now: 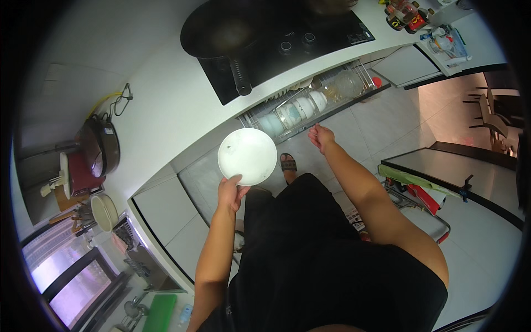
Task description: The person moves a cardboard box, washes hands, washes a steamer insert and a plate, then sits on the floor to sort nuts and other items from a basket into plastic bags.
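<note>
A round white plate (247, 156) with small dark marks is held by its near rim in my left hand (233, 191), thumb on its upper face. My right hand (321, 137) hangs with curled fingers just before the front edge of a pulled-out drawer (340, 108) under the hob; whether its fingertips touch the drawer cannot be told. Inside the drawer's wire rack stand several bowls (293, 113) in a row, with a clear glass or plastic vessel (344, 85) to their right.
A wok (224, 33) sits on the black hob (290, 54), its handle jutting over the worktop (166, 108). Sauce bottles (408, 18) stand at the back right. A green cutting board (159, 312) lies by the sink, lower left. A folded metal-framed cart or ladder (444, 232) is at the right.
</note>
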Tool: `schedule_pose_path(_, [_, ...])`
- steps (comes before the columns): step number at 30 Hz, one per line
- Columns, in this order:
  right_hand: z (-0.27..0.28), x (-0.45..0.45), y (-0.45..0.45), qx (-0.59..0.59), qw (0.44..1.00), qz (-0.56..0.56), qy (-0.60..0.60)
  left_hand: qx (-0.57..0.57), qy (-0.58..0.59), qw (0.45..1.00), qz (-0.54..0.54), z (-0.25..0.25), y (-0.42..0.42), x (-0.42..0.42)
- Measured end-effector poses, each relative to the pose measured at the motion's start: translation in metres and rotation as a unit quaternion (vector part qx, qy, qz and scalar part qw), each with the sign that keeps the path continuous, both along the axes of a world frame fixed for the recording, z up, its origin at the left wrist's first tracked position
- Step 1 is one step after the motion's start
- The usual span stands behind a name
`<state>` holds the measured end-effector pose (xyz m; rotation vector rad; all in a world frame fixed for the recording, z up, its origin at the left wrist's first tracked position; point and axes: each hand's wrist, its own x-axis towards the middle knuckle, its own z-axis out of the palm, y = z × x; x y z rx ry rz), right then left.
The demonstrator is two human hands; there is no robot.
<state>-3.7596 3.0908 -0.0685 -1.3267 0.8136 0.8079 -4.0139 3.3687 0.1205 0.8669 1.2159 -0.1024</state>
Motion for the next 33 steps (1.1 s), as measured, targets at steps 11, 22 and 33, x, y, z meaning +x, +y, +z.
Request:
schedule_pose_path(11, [0.017,-0.06,-0.08,-0.183,0.972,0.144,0.027,-0.18,0.041,0.983,-0.019,-0.094,-0.032,0.014])
schedule_pose_path(22, [0.148,-0.093,0.065,0.012,0.984,0.173,0.041,-0.337,-0.032,0.941,0.018,-0.154,-0.077,0.042])
schedule_pose_path(33, [0.037,-0.028,0.168,-0.335,0.775,0.5,-0.192,0.216,-0.091,0.843,-0.485,-0.184,-0.09,0.022])
